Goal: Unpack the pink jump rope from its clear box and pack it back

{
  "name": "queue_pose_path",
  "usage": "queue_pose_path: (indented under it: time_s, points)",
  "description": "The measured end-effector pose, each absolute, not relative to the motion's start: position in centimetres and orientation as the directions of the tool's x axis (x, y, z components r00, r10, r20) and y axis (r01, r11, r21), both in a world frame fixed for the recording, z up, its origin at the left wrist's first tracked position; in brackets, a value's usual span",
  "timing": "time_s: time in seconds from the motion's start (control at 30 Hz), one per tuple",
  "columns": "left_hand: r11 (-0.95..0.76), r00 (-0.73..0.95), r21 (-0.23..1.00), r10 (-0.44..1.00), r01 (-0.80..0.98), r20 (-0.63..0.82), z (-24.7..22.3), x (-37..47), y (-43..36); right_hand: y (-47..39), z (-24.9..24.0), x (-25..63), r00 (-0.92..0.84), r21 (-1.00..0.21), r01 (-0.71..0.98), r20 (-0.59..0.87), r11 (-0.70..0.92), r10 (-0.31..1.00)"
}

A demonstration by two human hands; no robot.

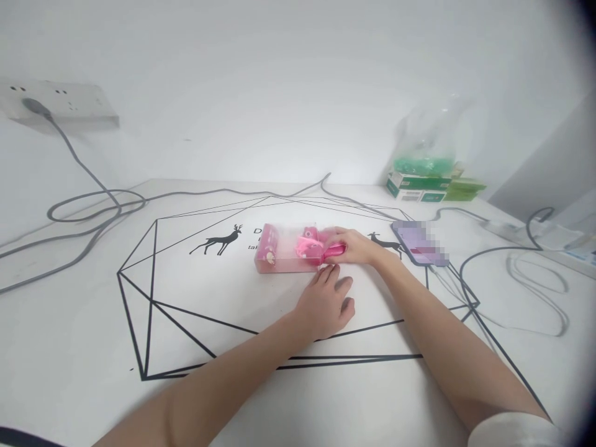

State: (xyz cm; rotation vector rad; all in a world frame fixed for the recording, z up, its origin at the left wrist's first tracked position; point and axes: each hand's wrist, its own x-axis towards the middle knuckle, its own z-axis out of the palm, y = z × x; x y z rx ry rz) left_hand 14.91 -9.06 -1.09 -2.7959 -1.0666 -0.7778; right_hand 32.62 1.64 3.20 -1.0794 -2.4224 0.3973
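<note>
A pink box (pixel 267 248) with a clear window lies on its side in the middle of the table mat. At its right end is a glossy pink thing with a rounded handle (pixel 335 250), partly inside the box; its exact kind cannot be told. My right hand (pixel 349 244) is closed round that handle from the right, hiding part of it. My left hand (pixel 327 301) rests palm down on the mat just in front of the box's right end, fingers apart and holding nothing. Its fingertips are at or near the box's lower edge; contact is unclear.
A phone (pixel 416 242) with a cable lies to the right. Behind it stand green-and-white boxes (pixel 416 186) under a clear plastic bag (pixel 426 139). A grey cord (pixel 223 191) runs along the back from a wall socket strip (pixel 77 102). More cables (pixel 512 248) lie at far right.
</note>
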Motion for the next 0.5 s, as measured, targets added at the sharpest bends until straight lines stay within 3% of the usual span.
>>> queue_pose_path:
  time_s: [0.5]
  points:
    - [-0.732, 0.618, 0.143, 0.649, 0.666, 0.444, -0.77, 14.99, -9.24, 1.57, 4.03, 33.12, -0.584, -0.475, 0.635, 0.22, 0.609, 0.781]
